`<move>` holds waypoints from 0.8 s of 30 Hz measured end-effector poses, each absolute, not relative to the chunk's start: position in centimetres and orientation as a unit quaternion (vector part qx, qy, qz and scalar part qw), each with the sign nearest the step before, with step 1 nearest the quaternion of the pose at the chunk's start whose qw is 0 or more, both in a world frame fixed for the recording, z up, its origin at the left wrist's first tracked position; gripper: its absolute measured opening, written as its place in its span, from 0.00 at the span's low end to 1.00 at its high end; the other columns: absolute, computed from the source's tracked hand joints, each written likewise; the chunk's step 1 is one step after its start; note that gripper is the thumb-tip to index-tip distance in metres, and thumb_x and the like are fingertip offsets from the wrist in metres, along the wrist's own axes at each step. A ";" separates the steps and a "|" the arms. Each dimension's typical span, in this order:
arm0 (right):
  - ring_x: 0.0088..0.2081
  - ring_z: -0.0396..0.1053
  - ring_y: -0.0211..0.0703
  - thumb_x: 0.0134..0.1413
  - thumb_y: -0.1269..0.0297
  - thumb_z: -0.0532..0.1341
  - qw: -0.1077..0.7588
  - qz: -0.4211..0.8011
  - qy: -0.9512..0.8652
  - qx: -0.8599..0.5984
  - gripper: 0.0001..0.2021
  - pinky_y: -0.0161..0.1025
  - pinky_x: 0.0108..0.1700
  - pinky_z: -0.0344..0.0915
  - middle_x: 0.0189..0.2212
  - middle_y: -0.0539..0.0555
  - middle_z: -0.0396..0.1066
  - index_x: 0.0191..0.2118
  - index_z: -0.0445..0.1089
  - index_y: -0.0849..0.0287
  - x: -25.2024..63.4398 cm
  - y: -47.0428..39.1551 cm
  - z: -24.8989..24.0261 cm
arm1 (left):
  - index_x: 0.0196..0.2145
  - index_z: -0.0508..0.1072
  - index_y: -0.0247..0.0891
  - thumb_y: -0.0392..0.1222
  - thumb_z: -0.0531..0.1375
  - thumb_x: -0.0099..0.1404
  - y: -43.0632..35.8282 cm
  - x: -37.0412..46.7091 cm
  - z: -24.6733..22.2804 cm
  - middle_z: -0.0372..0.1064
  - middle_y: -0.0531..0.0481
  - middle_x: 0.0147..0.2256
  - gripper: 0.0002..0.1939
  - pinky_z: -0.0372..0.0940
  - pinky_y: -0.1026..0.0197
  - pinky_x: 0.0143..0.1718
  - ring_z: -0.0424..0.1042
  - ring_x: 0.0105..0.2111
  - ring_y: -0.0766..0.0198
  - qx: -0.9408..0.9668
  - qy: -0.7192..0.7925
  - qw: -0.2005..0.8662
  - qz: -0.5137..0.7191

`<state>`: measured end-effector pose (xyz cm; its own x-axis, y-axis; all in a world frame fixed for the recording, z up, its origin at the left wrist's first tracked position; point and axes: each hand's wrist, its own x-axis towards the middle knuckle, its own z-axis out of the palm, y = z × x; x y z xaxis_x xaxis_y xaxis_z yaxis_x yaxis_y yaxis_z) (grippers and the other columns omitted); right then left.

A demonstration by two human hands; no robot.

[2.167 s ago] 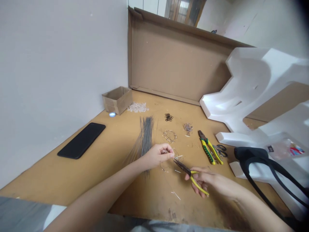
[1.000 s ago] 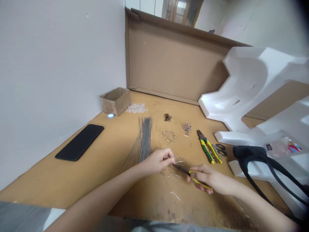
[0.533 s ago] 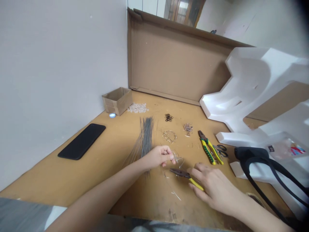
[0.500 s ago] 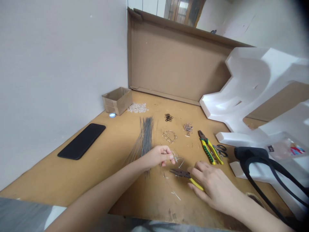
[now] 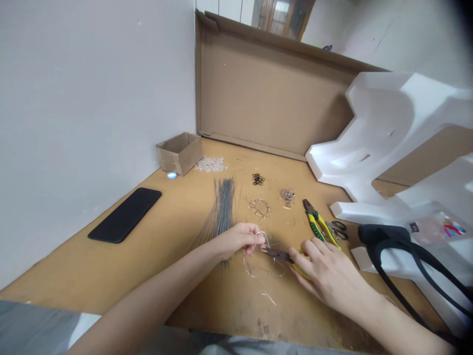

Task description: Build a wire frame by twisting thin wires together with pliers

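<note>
My left hand [image 5: 247, 238] pinches a thin silvery wire [image 5: 264, 235] bent into a curve. My right hand [image 5: 325, 270] is wrapped round yellow-handled needle-nose pliers [image 5: 277, 254], whose dark jaws reach the wire by my left fingertips. Whether the jaws grip it, I cannot tell. More looped wire [image 5: 258, 272] hangs or lies just below both hands. Under and behind my left wrist lies a bundle of straight grey wires [image 5: 224, 204]. A ring of twisted wire [image 5: 259, 209] rests a little beyond my left hand. A short wire piece [image 5: 269, 298] lies nearer the front edge.
Green-and-yellow pliers [image 5: 318, 222] and small scissors [image 5: 337, 229] lie right of centre. Farther back are black rings [image 5: 258, 179], a coiled wire heap [image 5: 287, 195], clear beads [image 5: 211, 164] and a cardboard box [image 5: 180, 153]. A black phone [image 5: 125, 215] lies left; white foam [image 5: 384, 128] stands right.
The pliers in my right hand have moved up and left, bringing their tips to my left fingers. The wire at my left hand has shifted and now shows a curved loop.
</note>
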<state>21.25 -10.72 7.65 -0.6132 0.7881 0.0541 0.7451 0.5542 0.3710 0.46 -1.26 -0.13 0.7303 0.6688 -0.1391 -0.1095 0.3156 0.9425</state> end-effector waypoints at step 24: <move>0.30 0.58 0.44 0.52 0.67 0.56 0.103 0.243 0.878 0.399 0.16 0.38 0.28 0.49 0.28 0.54 0.62 0.48 0.61 0.60 21.4 -11.1 7.2 | 0.25 0.65 0.33 0.47 0.59 0.52 -1.9 0.9 -0.4 0.70 0.50 0.26 0.12 0.55 0.68 0.19 0.61 0.14 0.74 0.601 0.343 0.664 0.284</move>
<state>21.45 -11.08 7.17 -0.6606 0.7507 0.0120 0.6502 0.5640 0.5091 0.93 -1.85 -0.38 0.6033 0.7893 -0.1145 0.0350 0.1173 0.9925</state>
